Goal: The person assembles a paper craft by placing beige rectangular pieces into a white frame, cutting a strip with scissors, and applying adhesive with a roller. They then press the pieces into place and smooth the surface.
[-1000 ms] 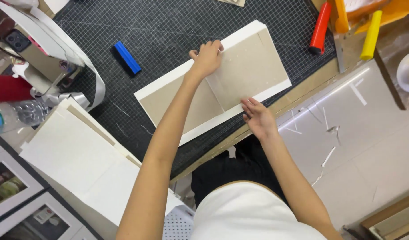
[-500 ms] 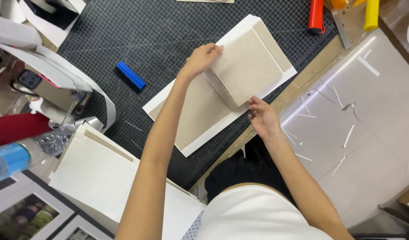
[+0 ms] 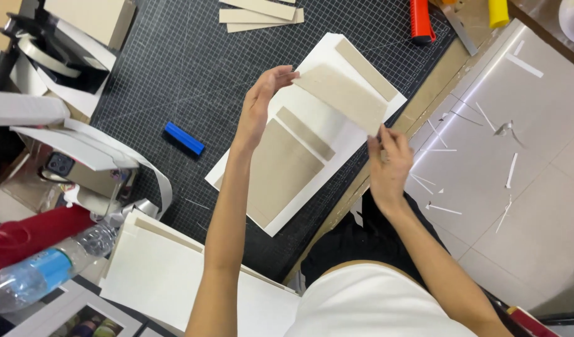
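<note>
A white sheet (image 3: 312,122) lies on the black gridded cutting mat (image 3: 193,75), with grey-brown boards stuck on it: a large board (image 3: 277,171), a narrow strip (image 3: 305,133) and another strip (image 3: 366,69) near the far edge. I hold one more grey board (image 3: 343,97) lifted above the sheet. My left hand (image 3: 262,103) grips its left end. My right hand (image 3: 388,159) pinches its lower right corner.
A blue bar (image 3: 184,138) lies on the mat left of the sheet. A red tool (image 3: 419,22) and a yellow one (image 3: 499,12) sit at the top. Cardboard strips (image 3: 262,12) lie beyond. A stack of white covers (image 3: 168,268), a plastic bottle (image 3: 43,271) and a tape dispenser (image 3: 81,168) are at left.
The right-hand grey board has come up off the white sheet, from one lifted edge to wholly raised between both hands. My view has shifted closer.
</note>
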